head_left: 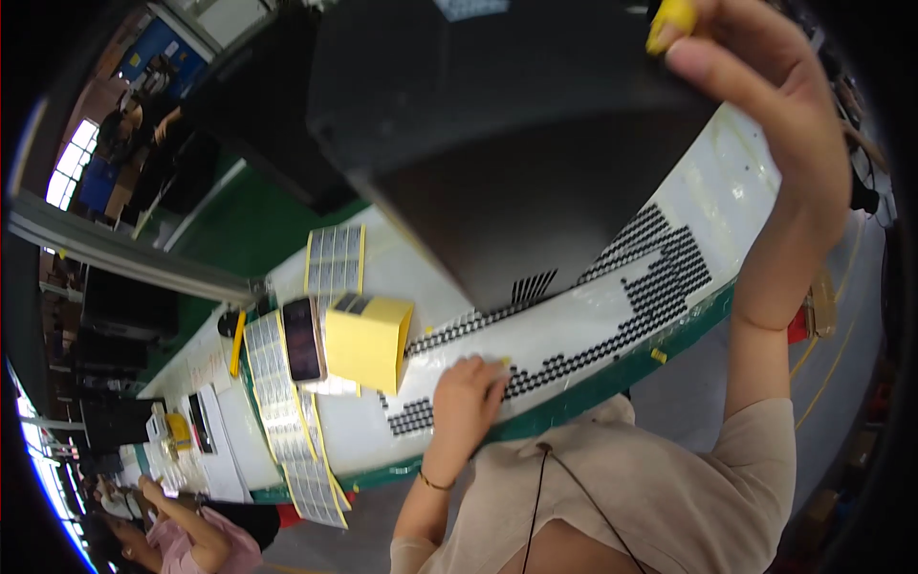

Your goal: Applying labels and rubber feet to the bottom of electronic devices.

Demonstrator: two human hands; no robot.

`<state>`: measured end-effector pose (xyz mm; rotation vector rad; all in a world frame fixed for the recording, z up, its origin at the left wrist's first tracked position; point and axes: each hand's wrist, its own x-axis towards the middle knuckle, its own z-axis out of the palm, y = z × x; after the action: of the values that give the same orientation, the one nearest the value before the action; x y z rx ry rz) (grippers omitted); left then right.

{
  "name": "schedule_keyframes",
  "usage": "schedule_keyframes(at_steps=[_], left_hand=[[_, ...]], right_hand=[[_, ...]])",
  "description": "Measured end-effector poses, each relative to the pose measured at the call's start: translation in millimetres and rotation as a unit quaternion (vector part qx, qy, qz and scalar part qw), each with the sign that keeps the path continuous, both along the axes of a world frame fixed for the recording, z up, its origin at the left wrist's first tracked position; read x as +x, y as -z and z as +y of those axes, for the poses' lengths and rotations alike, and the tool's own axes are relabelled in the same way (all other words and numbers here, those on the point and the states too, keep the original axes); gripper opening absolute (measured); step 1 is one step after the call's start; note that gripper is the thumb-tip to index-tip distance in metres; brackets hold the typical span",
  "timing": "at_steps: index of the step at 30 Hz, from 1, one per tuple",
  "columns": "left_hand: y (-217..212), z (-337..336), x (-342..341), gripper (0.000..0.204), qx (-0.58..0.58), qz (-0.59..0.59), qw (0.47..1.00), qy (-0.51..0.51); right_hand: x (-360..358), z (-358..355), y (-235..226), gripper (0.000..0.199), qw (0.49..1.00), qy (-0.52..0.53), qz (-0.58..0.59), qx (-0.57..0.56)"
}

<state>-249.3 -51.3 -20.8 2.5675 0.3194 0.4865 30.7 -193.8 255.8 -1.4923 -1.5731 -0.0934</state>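
- The left grip (464, 402) lies low over the bench (564, 330), palm down with fingers bent close together; a small pale yellow bit (504, 363) shows at the tips, and whether it is held or worn on a finger I cannot tell
- The black pieces (674, 273) run in close rows beside the left grip's fingertips and spread well to its right; the neat rows probably keep them in order and easy to pick out singly
- The right grip (798, 110) is raised, wrist bent, fingers curled in around a bright yellow bit (672, 24); whether they close on it, or on the edge behind, I cannot tell
- The black box (521, 191) fills the space left of the right grip and beyond the left one, tilted, its near corner over the rows; the raised arm perhaps reaches around to its far side to steady it
- Left of the left grip stand a yellow carton (368, 344) and, just beside it, a phone (303, 340) lying on label sheets (273, 383); they seem set aside there so the rows lie free, yet within reach
- Farther left, a co-worker (196, 540) sits by the bench, well apart from both grips
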Motion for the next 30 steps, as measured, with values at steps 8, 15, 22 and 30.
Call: schedule_keyframes(at_steps=[8, 15, 22, 30], left_hand=[[-1, -13, 7, 0.009, -0.017, -0.009, 1.0, -0.021], [3, -11, 11, 0.022, -0.067, 0.093, 0.992, -0.049], [-25, -1, 16, 0.017, -0.198, 0.048, 0.978, -0.049], [-132, 39, 15, 0.02, -0.288, -0.251, 0.92, -0.083]], right_hand=[[-13, 4, -3, 0.015, 0.996, 0.012, 0.091, 0.013], [-15, 3, -6, 0.012, 0.998, 0.057, 0.002, 0.004], [-14, 4, -3, 0.013, 0.997, 0.067, -0.007, 0.023], [-2, -3, 1, 0.039, 0.993, 0.017, -0.105, 0.042]])
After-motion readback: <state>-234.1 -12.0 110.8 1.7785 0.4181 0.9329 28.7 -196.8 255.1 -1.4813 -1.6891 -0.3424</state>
